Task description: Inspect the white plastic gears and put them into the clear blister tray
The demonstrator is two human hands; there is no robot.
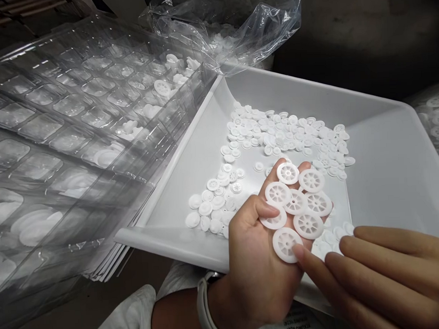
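Observation:
My left hand [262,264] is palm up over a white tray [381,149], cupping several white spoked plastic wheels [308,224] across its palm and fingers. Its thumb presses on a wheel at the left of the group. From the right comes my right hand [392,269], fingers stretched out and apart. One of its fingertips touches the edge of the lowest wheel [287,245] in the palm. Behind and below the left hand, many smaller-looking white wheels [283,133] lie scattered and heaped in the tray.
Left of the tray stand stacked clear plastic compartment trays [69,105], with white parts in some pockets. Sheets of paper [111,264] show beneath them. A clear plastic bag [261,28] holding white pieces is behind the tray. Another bag of wheels [436,116] sits at the right edge.

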